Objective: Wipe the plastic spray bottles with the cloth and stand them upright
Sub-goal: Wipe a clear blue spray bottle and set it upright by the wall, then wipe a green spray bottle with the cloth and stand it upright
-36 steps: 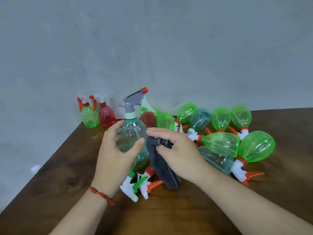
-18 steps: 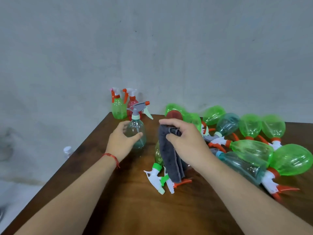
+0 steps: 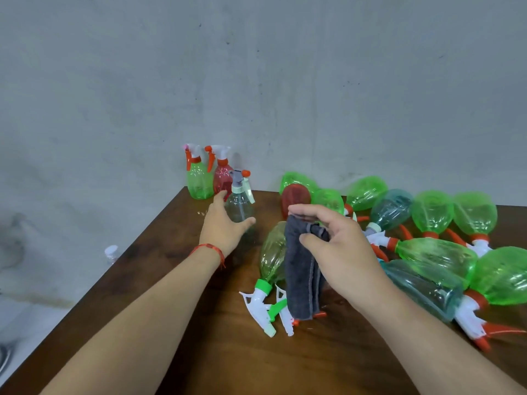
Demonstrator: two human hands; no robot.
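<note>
So the left hand (image 3: 225, 229) is wrapped round the clear bottle (image 3: 239, 206), thumb on one side and fingers on the other, and it's standing upright on the surface (image 3: 199, 352). Just beyond that hand, a green bottle (image 3: 198, 181) and a red bottle (image 3: 222, 178) stand by the wall. The right hand (image 3: 339, 252) pinches the grey cloth (image 3: 302, 275), which hangs down from its fingertips. To the right of that hand, a heap of bottles (image 3: 433, 252) lies on its side.
</note>
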